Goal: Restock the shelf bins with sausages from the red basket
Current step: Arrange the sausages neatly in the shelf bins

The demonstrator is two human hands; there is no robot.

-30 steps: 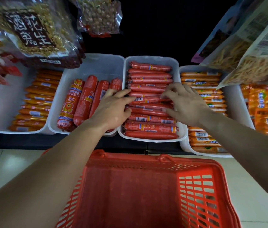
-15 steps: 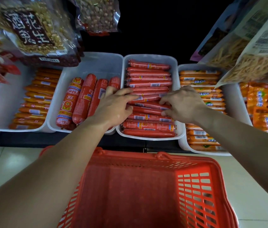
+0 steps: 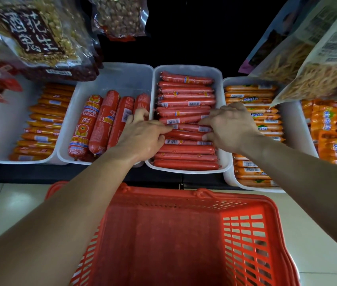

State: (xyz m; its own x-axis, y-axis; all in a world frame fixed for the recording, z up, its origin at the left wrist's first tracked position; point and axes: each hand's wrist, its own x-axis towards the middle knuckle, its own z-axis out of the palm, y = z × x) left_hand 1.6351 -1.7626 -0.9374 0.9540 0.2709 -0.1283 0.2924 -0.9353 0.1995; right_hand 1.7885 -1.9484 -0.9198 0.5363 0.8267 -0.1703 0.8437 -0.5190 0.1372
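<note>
Dozens of red sausages lie crosswise in the middle white bin, stacked nearly to its rim. The left hand comes in from 7 o'clock and the right hand from 4 o'clock. Each has bent fingers, with thumb and forefinger pinching the ends of a sausage halfway down the stack.

My reading is that this is the tidying step: squaring up a slightly skewed sausage so the row lies flat. The red basket at 6 o'clock shows no sausages in its visible part, so the restocking looks close to finished. The next move probably calls for pressing that sausage level with both hands, then checking the neighbouring bins for gaps.

At 9 o'clock a bin holds fat sausages with bare room behind them. Orange sausages fill the bin at 3 o'clock. The bins sit on a dark shelf edge low over pale floor tiles. Peanut bags hang at 10 o'clock and bags of dried strips at 2 o'clock.
</note>
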